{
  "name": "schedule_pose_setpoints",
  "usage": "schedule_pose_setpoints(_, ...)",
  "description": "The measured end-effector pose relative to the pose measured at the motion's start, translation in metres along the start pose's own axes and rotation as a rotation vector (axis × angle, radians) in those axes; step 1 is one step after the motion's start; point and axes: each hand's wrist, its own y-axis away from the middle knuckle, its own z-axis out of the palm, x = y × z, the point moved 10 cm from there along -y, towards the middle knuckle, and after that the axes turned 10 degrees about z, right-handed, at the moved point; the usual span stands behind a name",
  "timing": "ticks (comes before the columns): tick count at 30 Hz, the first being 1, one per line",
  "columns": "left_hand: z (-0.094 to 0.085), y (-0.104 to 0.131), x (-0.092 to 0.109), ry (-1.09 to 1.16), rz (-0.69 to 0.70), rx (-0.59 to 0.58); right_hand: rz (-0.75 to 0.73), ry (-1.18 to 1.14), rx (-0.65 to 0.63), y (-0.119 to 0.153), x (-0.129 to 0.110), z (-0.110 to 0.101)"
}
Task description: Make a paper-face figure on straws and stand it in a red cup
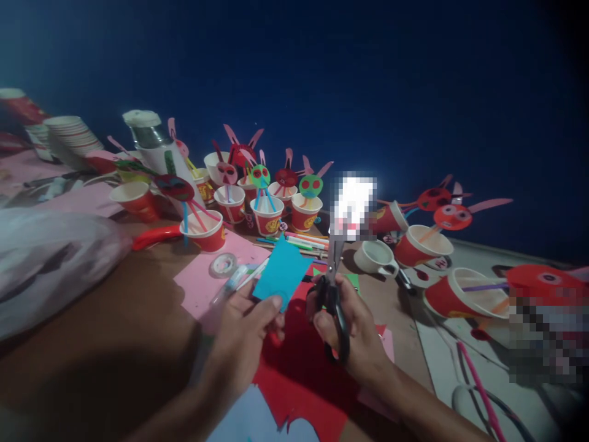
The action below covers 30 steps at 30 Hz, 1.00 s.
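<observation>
Blue paper piece (281, 273) pinched in our left hand (246, 334), above red sheet (299, 368) on tabletop (115, 319). Right hand (354, 331) fingers grip scissors (332, 294), blades up beside blue piece. We'd judge: keep paper taut, feed slowly.

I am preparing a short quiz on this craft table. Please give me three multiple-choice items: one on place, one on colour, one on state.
1. Where does the tape roll lie?
A. on pink paper
B. inside a cup
C. on the white mug

2. What colour is the paper in the left hand?
A. yellow
B. blue
C. black

3. What does the right hand hold?
A. scissors
B. a marker
C. nothing

Answers: 1 A, the pink sheet lies under it; 2 B, the pinched card is blue; 3 A, fingers pass through the black handles.
</observation>
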Motion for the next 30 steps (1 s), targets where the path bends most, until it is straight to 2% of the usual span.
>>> schedule_pose_setpoints(2, -0.005, -0.006, 0.011, 0.086, 0.048, 0.034, -0.040, 0.099, -0.081, 0.003, -0.002, 0.008)
schedule_pose_setpoints(5, -0.011, -0.012, 0.023, 0.183, 0.103, 0.053, 0.009, 0.225, -0.174, 0.007, 0.007, 0.019)
schedule_pose_setpoints(12, -0.021, -0.011, 0.025, 0.220, 0.107, 0.128, 0.104, 0.335, -0.338, 0.014, 0.027, 0.041)
schedule_pose_setpoints(20, -0.017, -0.008, 0.013, 0.104, 0.079, 0.089, 0.106, 0.270, -0.395, 0.016, 0.025, 0.049)
schedule_pose_setpoints(24, -0.012, -0.005, 0.008, 0.116, 0.067, 0.054, 0.087, 0.262, -0.367, 0.015, 0.022, 0.049)
schedule_pose_setpoints(30, -0.008, -0.002, 0.003, 0.137, 0.021, 0.057, 0.065, 0.172, -0.406, 0.016, 0.020, 0.052)
